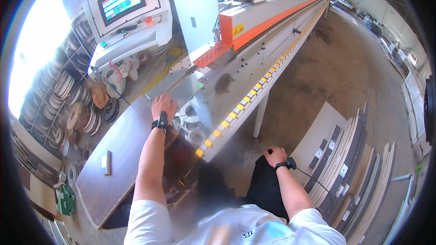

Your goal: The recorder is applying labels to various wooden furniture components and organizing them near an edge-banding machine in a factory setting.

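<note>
My left hand [164, 107] lies at the far corner of a wooden table [122, 154], beside the machine's near end, fingers stretched out and holding nothing that I can see. To my right, my right hand [274, 155] rests on the knee of my black trousers [265, 179] with its fingers curled in. Whatever those fingers may hold is hidden. Each wrist wears a black strap with a small device. A long edge banding machine [268, 25] with an orange strip stretches away ahead, and a rail of yellow blocks [247, 100] lines its near side.
A control panel [122, 4] with a lit screen stands at the far left. Behind the table, shelves hold several rolls of edge banding [63, 86]. A small pale block [106, 162] lies on the table. Several boards [345, 172] stand stacked at my right.
</note>
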Action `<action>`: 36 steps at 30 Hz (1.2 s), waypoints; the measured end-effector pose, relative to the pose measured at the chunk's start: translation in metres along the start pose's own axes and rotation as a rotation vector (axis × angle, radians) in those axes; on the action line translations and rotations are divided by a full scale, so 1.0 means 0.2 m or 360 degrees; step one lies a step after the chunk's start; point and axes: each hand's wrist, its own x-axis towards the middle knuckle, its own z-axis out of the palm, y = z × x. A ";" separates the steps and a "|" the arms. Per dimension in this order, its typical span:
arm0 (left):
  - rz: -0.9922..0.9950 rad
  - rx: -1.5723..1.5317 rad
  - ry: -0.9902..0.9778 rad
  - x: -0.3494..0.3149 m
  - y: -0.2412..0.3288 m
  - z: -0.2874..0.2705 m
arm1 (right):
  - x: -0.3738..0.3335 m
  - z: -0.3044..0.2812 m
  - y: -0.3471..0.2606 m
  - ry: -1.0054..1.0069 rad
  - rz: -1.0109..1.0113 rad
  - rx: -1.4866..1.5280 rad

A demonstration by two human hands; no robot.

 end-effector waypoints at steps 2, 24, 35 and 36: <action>-0.0037 -0.0044 -0.0079 -0.01 -0.04 0.02 | 0.00 -0.03 -0.03 -0.0052 0.0005 0.0002; -0.0101 -0.0114 -0.0120 -0.03 -0.05 0.00 | 0.02 0.04 0.04 -0.0023 -0.0099 0.0143; -0.0122 -0.0098 -0.0166 -0.01 -0.03 -0.02 | 0.03 0.04 0.03 -0.0046 -0.0043 0.0118; -0.0110 -0.0101 -0.0154 -0.01 -0.04 -0.02 | 0.03 0.05 0.03 0.0014 -0.0083 0.0107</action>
